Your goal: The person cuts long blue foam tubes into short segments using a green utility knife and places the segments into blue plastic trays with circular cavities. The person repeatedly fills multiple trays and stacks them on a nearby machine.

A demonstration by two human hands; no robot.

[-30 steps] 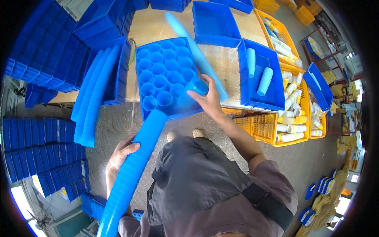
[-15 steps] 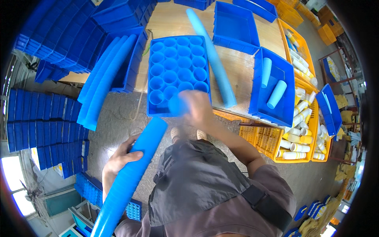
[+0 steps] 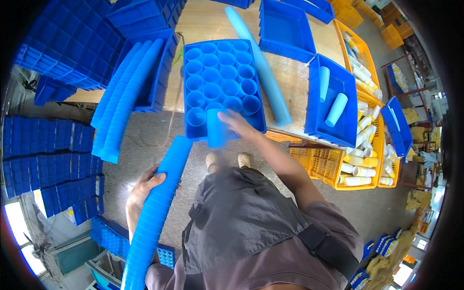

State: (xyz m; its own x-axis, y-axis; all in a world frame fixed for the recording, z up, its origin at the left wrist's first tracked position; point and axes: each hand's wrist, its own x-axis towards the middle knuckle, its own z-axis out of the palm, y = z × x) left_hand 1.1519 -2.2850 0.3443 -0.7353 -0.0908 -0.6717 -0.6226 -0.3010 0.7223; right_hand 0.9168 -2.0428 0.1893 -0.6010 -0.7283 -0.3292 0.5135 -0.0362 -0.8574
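Lower left: left hand (image 3: 143, 188) curled round cup stack (image 3: 157, 208). Centre: right hand (image 3: 237, 124) gripping cup (image 3: 215, 131) (blurred); tilt could snag it against tray (image 3: 257, 124).

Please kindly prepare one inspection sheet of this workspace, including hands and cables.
Surface: wooden table, pale marks visible.
Job's things: blue bin holding cups in rows, mouths up.
Clutter: pale-blue stack lying beside the bin.
Hands: left hand holds long blue stack; right hand holds single cup, blurred, at bin's near edge.
Cables: thin cord left of bin; type unclear.
Surroundings: yellow crates right, piled blue boxes left.
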